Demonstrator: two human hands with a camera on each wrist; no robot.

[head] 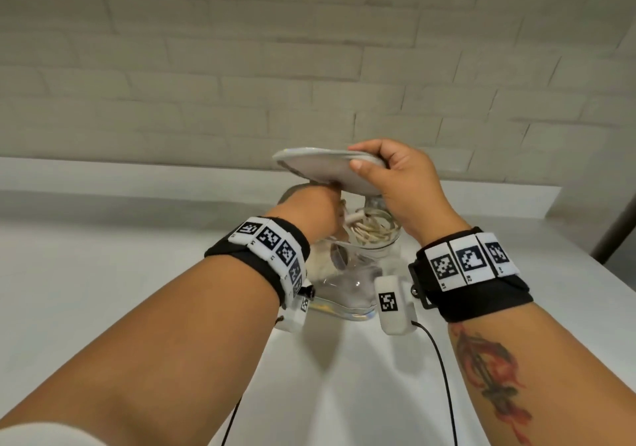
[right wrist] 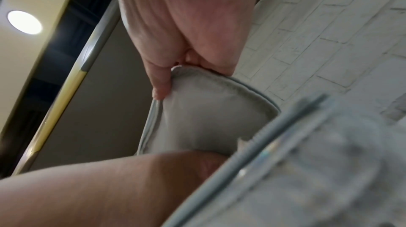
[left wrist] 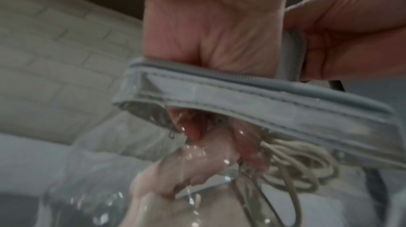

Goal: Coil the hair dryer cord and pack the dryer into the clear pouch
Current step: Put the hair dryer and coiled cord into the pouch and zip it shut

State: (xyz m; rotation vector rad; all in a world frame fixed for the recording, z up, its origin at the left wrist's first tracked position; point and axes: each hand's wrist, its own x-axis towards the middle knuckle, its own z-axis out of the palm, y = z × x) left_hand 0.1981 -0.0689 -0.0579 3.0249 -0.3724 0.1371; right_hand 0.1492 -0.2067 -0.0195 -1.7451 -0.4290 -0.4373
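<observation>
A wall (head: 309,67) of pale painted brick fills the upper half of the head view and runs the whole width of the room; at its foot a low white ledge (head: 103,177) steps out, and below that spreads the white bench (head: 120,290), smooth and matte, its right edge cut off by a dark slanting post (head: 616,225); the right wrist view looks upward to a cream ceiling with one round lamp (right wrist: 24,22) and a dark gap framed by a pale yellow-edged strip (right wrist: 66,92).

On the bench, between the two forearms, stands the clear pouch (head: 347,287) — upright, its grey-trimmed base on the surface; its round grey lid (head: 327,170) is swung up and held roughly level above the mouth; inside, through the plastic, lie the beige loops of the cord (head: 371,230), and the pinkish body of the dryer (left wrist: 175,175) shows blurred in the left wrist view — low in the pouch.

The right hand (head: 402,184) grips the lid's edge, thumb beneath and fingers (right wrist: 160,83) curled over the rim; the left hand (head: 309,211) reaches down into the mouth of the pouch, its fingers hidden behind the zip band (left wrist: 241,95) and wet-looking glare, so I cannot tell whether they grasp anything; both wrists wear black straps with checkered white tags.
</observation>
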